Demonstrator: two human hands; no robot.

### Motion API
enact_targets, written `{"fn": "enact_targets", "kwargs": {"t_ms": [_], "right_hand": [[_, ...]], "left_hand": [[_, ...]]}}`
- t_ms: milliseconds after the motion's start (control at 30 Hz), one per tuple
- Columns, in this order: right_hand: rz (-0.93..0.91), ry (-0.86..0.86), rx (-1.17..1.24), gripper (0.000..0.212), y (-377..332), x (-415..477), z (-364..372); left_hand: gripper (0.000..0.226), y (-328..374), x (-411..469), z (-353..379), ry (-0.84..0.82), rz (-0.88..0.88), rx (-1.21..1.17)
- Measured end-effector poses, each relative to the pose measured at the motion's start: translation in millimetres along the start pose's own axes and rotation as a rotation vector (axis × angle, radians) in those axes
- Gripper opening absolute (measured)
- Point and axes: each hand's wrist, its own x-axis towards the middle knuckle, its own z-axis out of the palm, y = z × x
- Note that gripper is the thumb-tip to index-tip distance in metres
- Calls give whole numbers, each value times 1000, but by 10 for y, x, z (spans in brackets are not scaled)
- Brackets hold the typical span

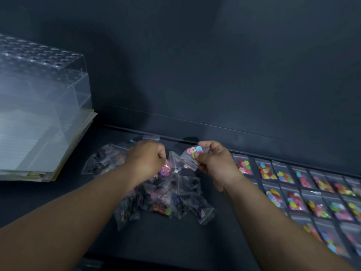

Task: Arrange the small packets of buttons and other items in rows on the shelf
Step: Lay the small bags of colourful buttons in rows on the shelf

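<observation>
my right hand pinches a button packet just left of the rows, along the shelf back edge; left hand curls over the pile, hold unclear.

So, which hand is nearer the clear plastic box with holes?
Left. The left hand is right of the clear plastic box; the right hand, holding a clear button packet, farther right.

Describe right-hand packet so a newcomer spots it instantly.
Dark shelf: between loose heap of clear packets and tidy packet rows, the right hand pinches a small clear zip packet. Unlike those lying down, it's held up, showing cream, blue and pink buttons.
</observation>
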Motion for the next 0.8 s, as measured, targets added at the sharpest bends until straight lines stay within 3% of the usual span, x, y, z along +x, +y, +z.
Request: {"fn": "enact_targets", "kwargs": {"t_ms": [100, 200, 267, 367, 600, 800], "right_hand": [[-19, 13, 14, 23, -28, -60, -38], [-29, 18, 24, 23, -53, -128, -41], [-31, 18, 31, 23, -69, -172, -48], [-37, 20, 27, 22, -81, -221, -77], [-24, -17, 78, 15, -74, -333, -98], [16, -18, 126, 23, -134, -393, -138]], "left_hand": [[5, -4, 7, -45, -63, 18, 7], [41, 46, -14, 3, -221, 60, 292], [30, 83, -17, 37, -207, 74, 306], [11, 62, -38, 31, -101, 69, 157], [22, 49, -54, -103, -9, -56, -329], [15, 281, -154, -287, 74, -92, -642]]}}
